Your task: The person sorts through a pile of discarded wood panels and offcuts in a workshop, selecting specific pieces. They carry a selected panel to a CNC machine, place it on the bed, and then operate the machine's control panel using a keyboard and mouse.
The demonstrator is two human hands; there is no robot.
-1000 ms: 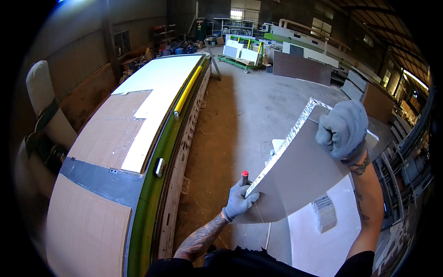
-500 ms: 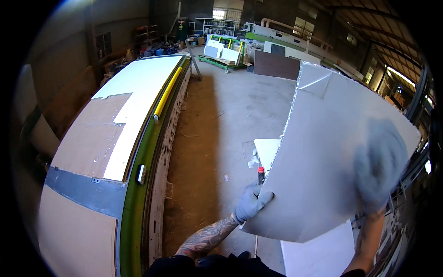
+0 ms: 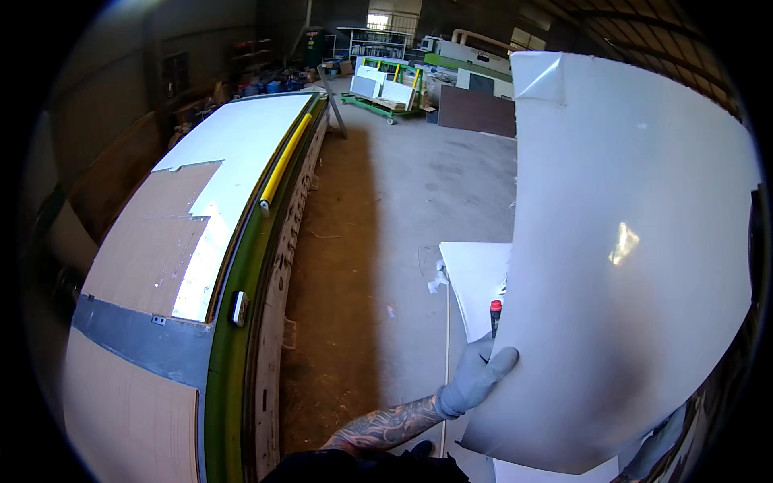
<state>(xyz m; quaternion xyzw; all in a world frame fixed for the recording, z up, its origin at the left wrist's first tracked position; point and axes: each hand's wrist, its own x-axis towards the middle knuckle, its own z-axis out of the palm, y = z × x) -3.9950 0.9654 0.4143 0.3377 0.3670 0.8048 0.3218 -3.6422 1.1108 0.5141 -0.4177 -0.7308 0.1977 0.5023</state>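
A large, glossy pale grey sheet panel (image 3: pixel 596 266) fills the right side, standing steeply tilted with its film peeled back at the upper left corner. My left hand (image 3: pixel 479 374), in a grey glove, grips the panel's lower left edge, thumb on the near face. Above those fingers sticks up a black marker with a red cap (image 3: pixel 495 318), seemingly held in the same hand. My right hand (image 3: pixel 656 449), also gloved, is at the panel's lower right edge; its fingers are hidden.
On the left stands a long green-framed bench (image 3: pixel 233 354) carrying brown and white boards, a yellow roller (image 3: pixel 286 165) and a small white-topped block (image 3: pixel 239 308). White sheets (image 3: pixel 475 270) lie behind the panel. Farther off is a green cart (image 3: pixel 378 101) with panels.
The panel has swung up more upright and nearer, its top edge higher. My right hand has moved from its face down to the lower right edge. My left hand shifted right and lower.
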